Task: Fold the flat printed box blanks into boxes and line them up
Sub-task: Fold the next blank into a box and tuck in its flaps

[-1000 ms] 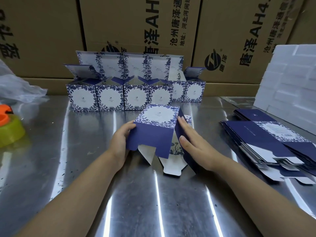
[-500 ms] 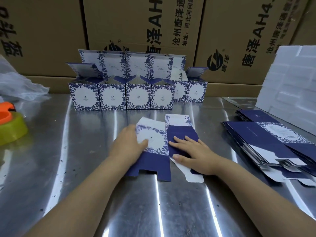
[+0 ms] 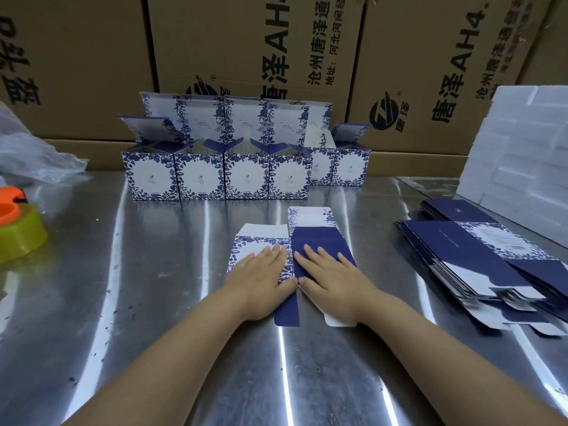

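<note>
Nearest me, both arms reach forward over the steel counter (image 3: 147, 318). The left grip (image 3: 261, 272) and right grip (image 3: 332, 278) lie side by side, fingers straight and spread apart, clamped on nothing. The palms press down on one box blank (image 3: 310, 238), which lies flat on the counter right in front of me.

That blank is half white with a blue floral border under my left grip and half solid navy under my right. A white rounded flap pokes out at its far end and small tabs at its near end. I judge this one is only being creased, not yet opened into a box.

To the right sits a fanned stack of flat blanks (image 3: 461, 253), so plenty remains. An orange and yellow tape roll (image 3: 18, 232) sits at the left.

Farther back, the folded boxes (image 3: 199, 176) stand lined up and touching, four in front and at least two behind, lids upright and unclosed. Beyond them are brown cartons (image 3: 246, 56).
</note>
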